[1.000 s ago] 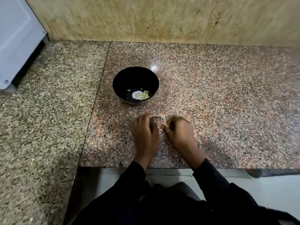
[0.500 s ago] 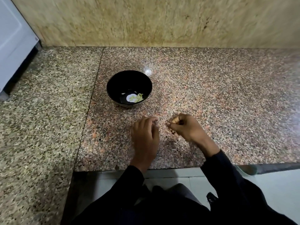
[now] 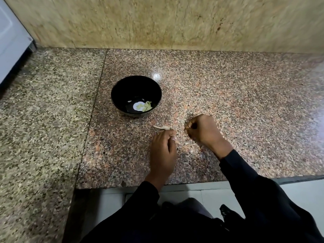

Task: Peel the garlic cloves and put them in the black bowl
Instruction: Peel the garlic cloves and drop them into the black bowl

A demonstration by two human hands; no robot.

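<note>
The person wears long black sleeves (image 3: 245,174) that reach the wrists. Both hands (image 3: 163,151) are bare.

**No Words to Read**

There were no words, numbers, labels or signs to read anywhere. The black bowl (image 3: 136,95) had no writing on it. The speckled stone table (image 3: 228,106) had none, and the wall (image 3: 175,23) behind it had none either.

Black bowl (image 3: 122,92) holding pale yellow-green peeled garlic cloves (image 3: 146,106). Countertop (image 3: 228,102) of pink-and-black speckled granite; wall (image 3: 157,21) mottled beige. Sleeves (image 3: 245,181) black.
</note>
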